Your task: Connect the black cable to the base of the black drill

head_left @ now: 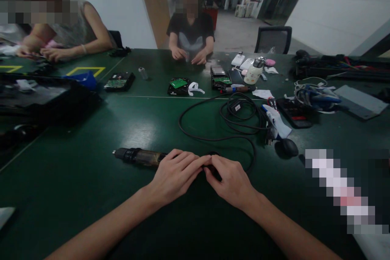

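Observation:
An electric screwdriver (143, 157) lies across the green table in front of me, its bit end pointing left. My left hand (176, 172) is closed over the rear part of its body, with fingers reaching right. My right hand (233, 178) is curled around a dark piece at the tool's back end, where the black cable (251, 146) comes in. The fingertips of both hands meet there and hide most of that joint. From there the cable runs up the table into loose coils.
Circuit-board drives (178, 84) lie along the far side. A marked pen-like tool (239, 89), a patterned bottle (252, 74) and a black air blower (286, 148) are to the right. A black tray (36, 93) stands left. Two people sit across the table.

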The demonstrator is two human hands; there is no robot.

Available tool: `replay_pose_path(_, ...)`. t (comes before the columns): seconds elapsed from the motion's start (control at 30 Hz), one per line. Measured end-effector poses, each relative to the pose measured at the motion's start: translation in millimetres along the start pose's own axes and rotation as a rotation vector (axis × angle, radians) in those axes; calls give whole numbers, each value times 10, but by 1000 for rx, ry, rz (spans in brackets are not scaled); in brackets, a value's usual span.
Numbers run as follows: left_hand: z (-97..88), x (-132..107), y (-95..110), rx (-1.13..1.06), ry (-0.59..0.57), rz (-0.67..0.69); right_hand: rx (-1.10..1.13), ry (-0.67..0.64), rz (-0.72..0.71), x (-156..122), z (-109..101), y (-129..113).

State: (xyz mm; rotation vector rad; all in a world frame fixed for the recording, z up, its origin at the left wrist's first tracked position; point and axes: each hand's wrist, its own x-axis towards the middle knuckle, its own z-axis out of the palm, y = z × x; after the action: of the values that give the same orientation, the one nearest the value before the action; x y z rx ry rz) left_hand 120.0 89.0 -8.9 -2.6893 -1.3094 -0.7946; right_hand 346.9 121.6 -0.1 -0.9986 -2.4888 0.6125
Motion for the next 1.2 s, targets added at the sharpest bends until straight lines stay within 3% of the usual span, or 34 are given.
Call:
replay_pose_path(0.6,-9,7,-19,-47,-3,46,18,7,-8,3,-13,-2)
replay_pose_path(1.2,-30,15,-4,-78,-9,2,18,1,-5,0,-17,-4)
